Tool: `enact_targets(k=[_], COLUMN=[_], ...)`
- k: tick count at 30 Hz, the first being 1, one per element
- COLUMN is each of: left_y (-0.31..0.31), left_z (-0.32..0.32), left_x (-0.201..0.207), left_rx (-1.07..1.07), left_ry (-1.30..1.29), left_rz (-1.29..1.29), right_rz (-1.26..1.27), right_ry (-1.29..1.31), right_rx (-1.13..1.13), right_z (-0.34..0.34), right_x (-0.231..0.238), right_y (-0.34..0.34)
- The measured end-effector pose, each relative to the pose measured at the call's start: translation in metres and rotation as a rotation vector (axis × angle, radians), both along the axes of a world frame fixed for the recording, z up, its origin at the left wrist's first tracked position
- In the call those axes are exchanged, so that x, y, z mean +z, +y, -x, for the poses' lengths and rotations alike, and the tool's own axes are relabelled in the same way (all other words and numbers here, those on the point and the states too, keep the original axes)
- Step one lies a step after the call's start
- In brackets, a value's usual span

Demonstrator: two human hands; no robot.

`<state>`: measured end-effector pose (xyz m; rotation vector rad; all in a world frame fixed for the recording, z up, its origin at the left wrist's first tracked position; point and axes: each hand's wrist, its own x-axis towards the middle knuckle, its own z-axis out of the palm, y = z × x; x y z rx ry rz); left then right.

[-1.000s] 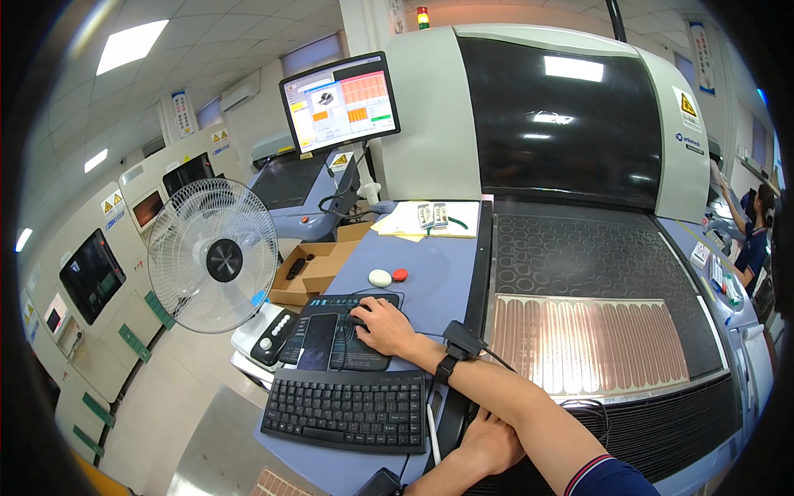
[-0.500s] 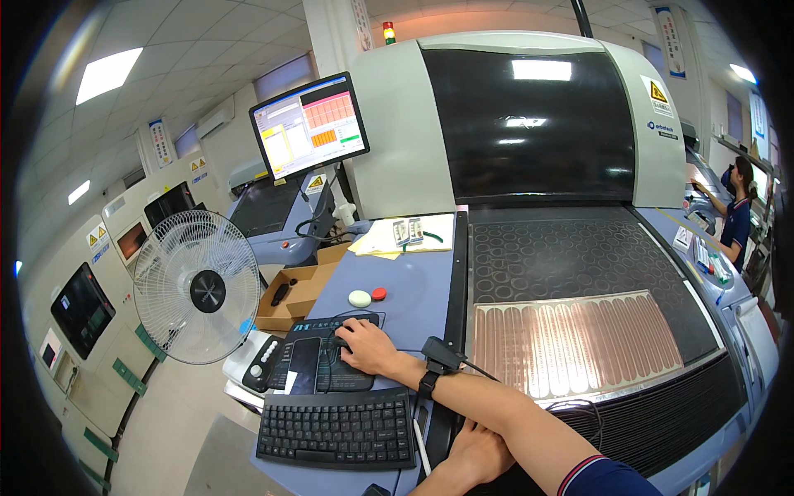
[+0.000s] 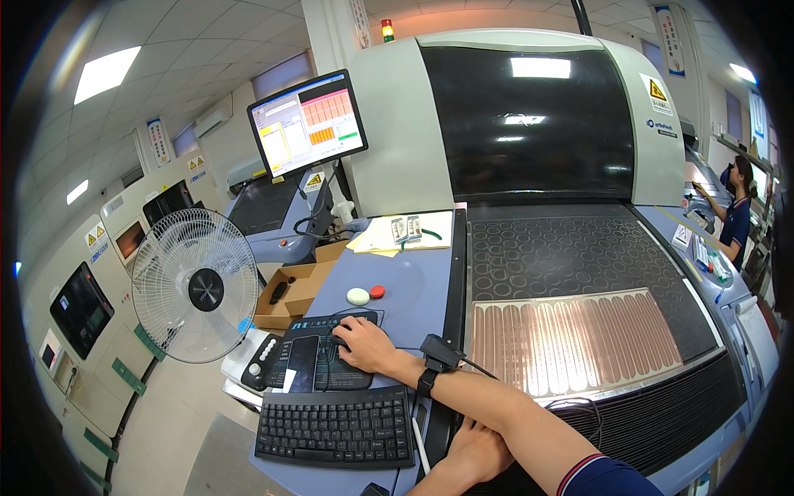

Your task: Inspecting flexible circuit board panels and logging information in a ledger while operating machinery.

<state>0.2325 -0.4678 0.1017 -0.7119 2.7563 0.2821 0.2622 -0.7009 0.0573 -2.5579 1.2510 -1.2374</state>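
My right forearm reaches in from the lower right, with a dark band and a small black device on its wrist. My right hand (image 3: pixel 364 343) is curled over a mouse (image 3: pixel 337 341) on a dark mouse pad (image 3: pixel 324 376); the hand hides most of the mouse. A phone (image 3: pixel 303 364) lies on the pad beside it. Tucked beneath my right forearm is my left hand (image 3: pixel 478 452), its fingers hidden. Left of it sits a black keyboard (image 3: pixel 335 428). A copper-coloured panel (image 3: pixel 575 343) with long rounded strips lies flat on the machine's dark bed (image 3: pixel 546 248).
A tilted monitor (image 3: pixel 308 124) stands behind the blue worktop. A white button and a red button (image 3: pixel 377 292) sit near papers (image 3: pixel 430 231). Left are a floor fan (image 3: pixel 205 289) and a cardboard box (image 3: pixel 302 289). Another person (image 3: pixel 734 211) works far right.
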Motion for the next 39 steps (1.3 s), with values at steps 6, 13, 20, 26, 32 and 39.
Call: enact_targets(k=[6,13,20,26,32,39], left_y=[-0.001,0.0,0.0,0.0,-0.001,0.0], left_z=[-0.002,-0.001,-0.001,0.0,-0.001,-0.002], left_x=[-0.003,-0.007,-0.004,-0.001,-0.006,-0.002], left_rx=[-0.015,-0.008,-0.011,-0.008,-0.001,-0.001], left_ry=[0.001,0.027,-0.004,-0.008,0.008,0.041], left_rz=[0.014,0.024,0.039,0.023,0.015,0.013], right_rz=[0.004,0.063,0.015,0.028,0.001,0.018], right_ry=[-0.009,-0.021,0.0,-0.01,0.0,-0.006], right_rx=[0.029,0.037,0.018,0.013,0.013,0.028], right_z=[-0.001,0.0,0.0,0.0,0.0,0.0], right_x=[0.0,-0.002,-0.001,-0.002,0.001,0.0], right_y=[-0.001,-0.002,-0.002,-0.001,0.0,-0.001])
